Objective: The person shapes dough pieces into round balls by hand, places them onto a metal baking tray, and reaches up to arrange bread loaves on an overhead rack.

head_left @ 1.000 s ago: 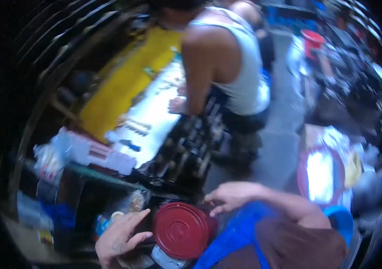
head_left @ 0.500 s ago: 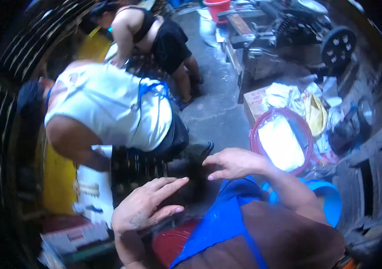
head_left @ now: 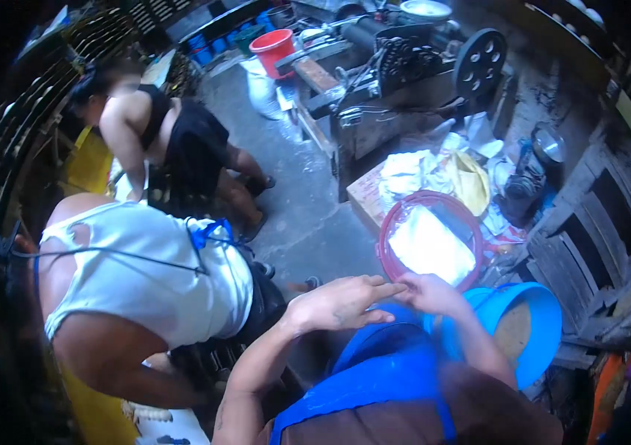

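My left hand [head_left: 341, 302] reaches across in front of my blue apron [head_left: 404, 378], its fingers stretched out and its thumb apart. Nothing shows in its palm. My right hand [head_left: 434, 294] meets it, with curled fingers closed around the left fingertips. Just beyond the hands sits a dark red round tub [head_left: 384, 248] with a bright white sheet or bag [head_left: 430, 245] on top. Beside my right forearm is a blue tub [head_left: 545, 326] with tan material inside.
A co-worker in a white tank top [head_left: 145, 274] bends over at my left; another person in black [head_left: 197, 141] stoops farther back. A machine with a spoked wheel [head_left: 478, 63] stands ahead, near a red bucket [head_left: 272, 53]. A cardboard box [head_left: 366, 196] and cloths [head_left: 408, 174] lie beyond the tub.
My hands, apart before, have come together, the left moving right toward the right hand. The view has turned right, so the co-workers and machine sit farther left.
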Demonstrator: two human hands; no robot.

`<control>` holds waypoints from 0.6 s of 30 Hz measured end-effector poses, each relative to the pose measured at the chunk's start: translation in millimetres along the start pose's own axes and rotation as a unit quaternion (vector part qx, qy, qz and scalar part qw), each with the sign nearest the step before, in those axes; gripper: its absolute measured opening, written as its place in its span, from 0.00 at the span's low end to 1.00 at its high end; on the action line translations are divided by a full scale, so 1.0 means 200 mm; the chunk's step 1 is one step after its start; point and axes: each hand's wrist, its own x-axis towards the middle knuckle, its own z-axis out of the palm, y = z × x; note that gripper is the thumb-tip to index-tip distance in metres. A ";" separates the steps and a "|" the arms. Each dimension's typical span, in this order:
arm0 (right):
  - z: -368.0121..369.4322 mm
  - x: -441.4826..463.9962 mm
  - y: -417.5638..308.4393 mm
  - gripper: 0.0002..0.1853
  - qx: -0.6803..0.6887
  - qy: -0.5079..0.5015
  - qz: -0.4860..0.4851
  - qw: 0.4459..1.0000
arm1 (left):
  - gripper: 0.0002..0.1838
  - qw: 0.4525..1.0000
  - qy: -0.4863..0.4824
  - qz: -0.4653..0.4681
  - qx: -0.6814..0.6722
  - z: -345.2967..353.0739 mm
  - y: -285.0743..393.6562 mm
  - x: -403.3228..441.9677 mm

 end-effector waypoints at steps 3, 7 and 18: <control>0.11 -0.13 0.12 0.16 0.063 0.014 0.092 0.994 | 0.24 0.992 -0.008 0.123 -0.038 0.02 -0.03 0.13; 0.20 -0.09 0.24 0.18 0.085 0.034 0.133 0.987 | 0.24 0.986 -0.067 0.138 -0.060 -0.05 -0.15 0.33; -0.26 0.32 0.28 0.20 0.191 0.197 0.117 0.954 | 0.30 0.984 -0.164 -0.018 0.063 -0.49 -0.81 0.73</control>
